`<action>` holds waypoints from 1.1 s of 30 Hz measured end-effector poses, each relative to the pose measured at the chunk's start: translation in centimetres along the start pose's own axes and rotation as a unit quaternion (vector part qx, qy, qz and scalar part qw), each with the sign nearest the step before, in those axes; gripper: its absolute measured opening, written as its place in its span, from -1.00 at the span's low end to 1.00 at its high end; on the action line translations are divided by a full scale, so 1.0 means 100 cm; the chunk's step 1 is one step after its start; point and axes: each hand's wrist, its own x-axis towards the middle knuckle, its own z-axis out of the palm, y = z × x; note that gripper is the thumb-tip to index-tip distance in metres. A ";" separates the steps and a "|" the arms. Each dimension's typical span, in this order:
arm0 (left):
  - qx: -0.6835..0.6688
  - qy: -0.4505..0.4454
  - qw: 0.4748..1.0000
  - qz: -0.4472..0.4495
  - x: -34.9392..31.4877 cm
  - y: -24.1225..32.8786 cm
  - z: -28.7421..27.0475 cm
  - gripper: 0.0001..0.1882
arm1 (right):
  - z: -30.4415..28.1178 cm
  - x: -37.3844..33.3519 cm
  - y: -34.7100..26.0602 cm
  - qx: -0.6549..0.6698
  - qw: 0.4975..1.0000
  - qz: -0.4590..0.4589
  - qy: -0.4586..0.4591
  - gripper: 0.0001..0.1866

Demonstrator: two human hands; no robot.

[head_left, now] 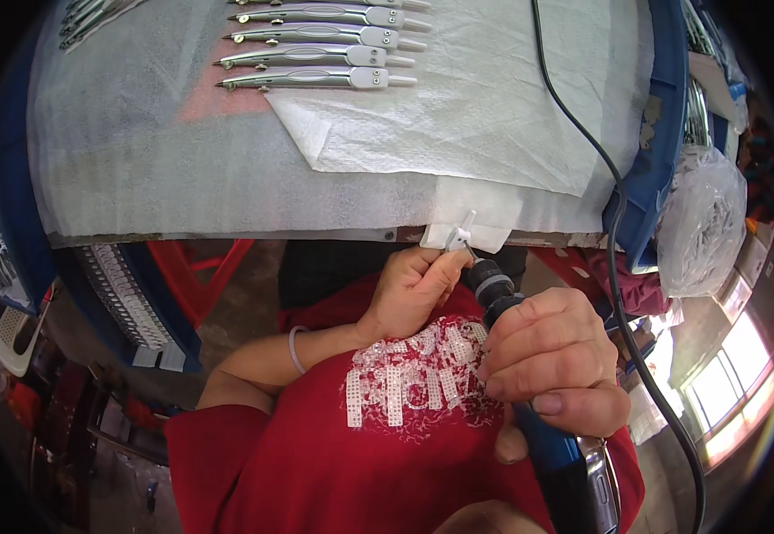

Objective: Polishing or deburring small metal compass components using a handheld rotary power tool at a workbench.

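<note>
At the table's front edge my left hand is closed, thumb and fingers pinching a drawing compass. Its pale grey head and short handle stick out above the fingers over a white pad, while most of its legs are hidden by the hand. My right hand wraps round a blue and black electric screwdriver, which slants up and to the left. Its black nose points at the compass head, close to my left fingertips; whether the bit touches a screw cannot be made out.
Several silver compasses lie in a row on the white cloth. A black cable hangs down the right side. Blue crates stand at both sides, with a clear plastic bag on the right. A red stool is below the table.
</note>
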 end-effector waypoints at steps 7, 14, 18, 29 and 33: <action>0.018 0.011 1.000 0.019 -0.002 0.003 0.002 -0.75 | -0.002 -0.002 0.000 0.005 1.000 -0.015 0.011 -0.58; 0.012 0.012 1.000 0.016 -0.002 0.003 0.003 -0.76 | 0.001 -0.005 -0.003 -0.010 0.999 -0.031 0.035 -0.57; 0.009 0.004 1.000 0.009 -0.001 0.003 0.002 -0.76 | 0.001 -0.004 -0.004 -0.006 0.999 -0.025 0.019 -0.58; -0.024 0.002 1.000 -0.015 -0.001 0.002 0.001 -0.66 | 0.004 -0.002 -0.004 -0.004 1.000 -0.017 0.001 -0.59; -0.018 -0.001 1.000 -0.010 0.000 0.001 0.001 -0.66 | 0.004 -0.001 -0.003 -0.004 1.000 -0.018 -0.004 -0.59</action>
